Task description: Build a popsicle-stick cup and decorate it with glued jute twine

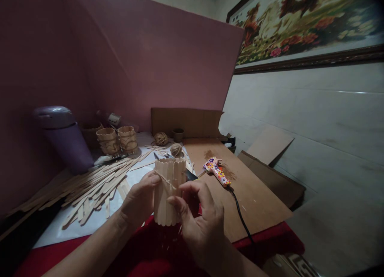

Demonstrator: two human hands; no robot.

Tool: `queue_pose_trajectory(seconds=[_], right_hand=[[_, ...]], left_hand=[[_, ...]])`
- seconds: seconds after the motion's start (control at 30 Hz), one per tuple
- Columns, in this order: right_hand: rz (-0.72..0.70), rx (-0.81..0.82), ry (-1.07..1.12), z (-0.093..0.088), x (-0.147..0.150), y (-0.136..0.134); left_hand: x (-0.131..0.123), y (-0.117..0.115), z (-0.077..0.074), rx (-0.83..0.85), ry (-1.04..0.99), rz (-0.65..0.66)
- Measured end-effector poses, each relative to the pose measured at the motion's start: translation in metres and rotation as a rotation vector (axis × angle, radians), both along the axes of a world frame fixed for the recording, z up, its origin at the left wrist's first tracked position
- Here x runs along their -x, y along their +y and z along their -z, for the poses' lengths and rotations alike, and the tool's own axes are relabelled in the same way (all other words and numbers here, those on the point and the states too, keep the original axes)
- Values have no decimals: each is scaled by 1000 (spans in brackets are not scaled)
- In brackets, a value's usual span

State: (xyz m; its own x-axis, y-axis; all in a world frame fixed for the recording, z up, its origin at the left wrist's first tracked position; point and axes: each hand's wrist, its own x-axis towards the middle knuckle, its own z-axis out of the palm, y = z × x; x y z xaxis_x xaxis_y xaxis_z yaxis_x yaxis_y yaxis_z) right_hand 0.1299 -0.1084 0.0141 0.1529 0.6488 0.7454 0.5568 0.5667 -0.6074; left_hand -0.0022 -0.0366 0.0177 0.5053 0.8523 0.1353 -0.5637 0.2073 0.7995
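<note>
A cup of craft sticks [163, 211], their rounded ends forming its rim, is held upright above my lap. My left hand [141, 195] grips it from the left side, thumb near the upper edge. A strand of twine [163, 178] slants down across the front of the cup from my left thumb. At the strand's lower end, my right hand [202, 215] has its thumb and index finger bent in against the cup, closed around the twine. The other right fingers are curled and partly hidden.
Loose craft sticks [99, 185] are heaped on white paper at left. Behind stand two finished stick cups [127, 140], a purple flask [67, 141] and twine balls [161, 139]. A flowered glue gun [217, 172] with a black cord lies on the brown board [255, 205]. Dark blades [190, 175] show behind the cup.
</note>
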Motion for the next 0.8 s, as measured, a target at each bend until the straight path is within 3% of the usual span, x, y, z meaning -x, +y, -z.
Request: queue_pose_trajectory(seconds=[0.17,0.33,0.53,0.8], right_hand=[[-13,-55,15,-4,4,0],[7,17,36,-6,1,1],[-107,117,233,-6,-3,4],[-137,189,430,-4,-2,7]], left_hand=[[-1,-2,-1,18,25,-34],[-2,-1,0,-30,13,-29],[-2,-1,1,-72,-3,21],[-4,0,2,-109,51,2]])
